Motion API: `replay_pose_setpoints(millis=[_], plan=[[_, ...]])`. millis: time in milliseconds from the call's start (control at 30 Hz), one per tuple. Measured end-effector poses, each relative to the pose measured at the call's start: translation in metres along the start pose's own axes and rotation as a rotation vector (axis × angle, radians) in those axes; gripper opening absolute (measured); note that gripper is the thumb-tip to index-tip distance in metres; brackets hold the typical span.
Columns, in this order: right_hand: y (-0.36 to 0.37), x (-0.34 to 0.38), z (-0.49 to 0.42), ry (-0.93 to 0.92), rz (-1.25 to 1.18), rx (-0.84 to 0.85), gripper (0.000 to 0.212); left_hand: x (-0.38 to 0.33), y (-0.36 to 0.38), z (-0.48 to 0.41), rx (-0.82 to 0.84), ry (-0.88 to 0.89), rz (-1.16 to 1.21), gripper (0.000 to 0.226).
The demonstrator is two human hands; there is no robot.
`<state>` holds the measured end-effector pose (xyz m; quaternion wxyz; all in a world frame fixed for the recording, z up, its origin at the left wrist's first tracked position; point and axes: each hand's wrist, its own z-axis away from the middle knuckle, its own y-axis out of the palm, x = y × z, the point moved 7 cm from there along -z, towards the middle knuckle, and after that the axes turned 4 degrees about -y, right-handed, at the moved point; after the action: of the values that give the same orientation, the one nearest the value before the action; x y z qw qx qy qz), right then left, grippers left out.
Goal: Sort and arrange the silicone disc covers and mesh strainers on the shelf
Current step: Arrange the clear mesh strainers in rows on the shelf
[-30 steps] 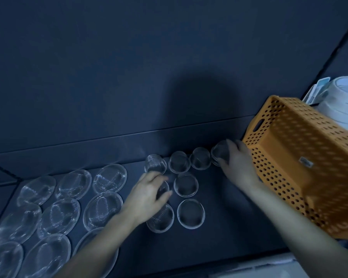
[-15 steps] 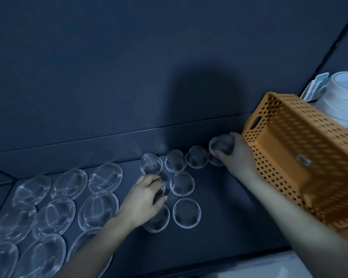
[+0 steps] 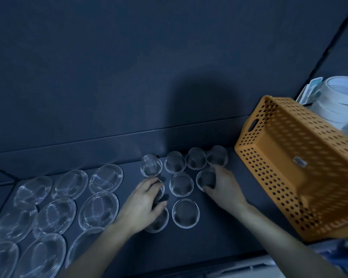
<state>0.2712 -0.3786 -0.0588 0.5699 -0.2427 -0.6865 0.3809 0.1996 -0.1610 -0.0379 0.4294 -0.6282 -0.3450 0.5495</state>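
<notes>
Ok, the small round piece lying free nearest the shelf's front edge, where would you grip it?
Pinch the small round piece across its thin rim from above, fingers at its front and right: it lies flat and low, and the left hand crowds its left side.

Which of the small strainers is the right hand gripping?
The middle-row strainer at the right end, just in front of the back row of four. The right hand curls round it; the left hand curls over the left-end strainer.
</notes>
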Motion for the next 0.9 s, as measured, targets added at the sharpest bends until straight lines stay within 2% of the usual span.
replay_pose_setpoints(millis=[167,300,467,600,700,900], plan=[[0.005,-0.002,0.0,-0.007,-0.007,0.006,0.049,0.002,0.001,0.001,-0.006,0.0,0.003,0.052],[0.002,-0.005,-0.003,-0.002,-0.054,0.011,0.061,0.003,0.002,0.001,-0.008,0.004,0.005,0.053],[-0.031,-0.012,-0.032,-0.001,0.039,-0.171,0.06,0.003,0.0,0.003,-0.026,0.015,0.014,0.049],[-0.036,-0.029,-0.065,0.083,0.122,-0.06,0.071,0.003,-0.003,0.004,-0.043,0.005,0.031,0.043],[-0.027,-0.039,-0.073,0.113,0.112,0.05,0.071,0.002,-0.004,0.007,-0.054,0.001,0.031,0.041],[-0.035,-0.045,-0.055,0.149,0.118,-0.012,0.053,0.005,-0.002,0.012,-0.057,-0.015,0.018,0.041]])
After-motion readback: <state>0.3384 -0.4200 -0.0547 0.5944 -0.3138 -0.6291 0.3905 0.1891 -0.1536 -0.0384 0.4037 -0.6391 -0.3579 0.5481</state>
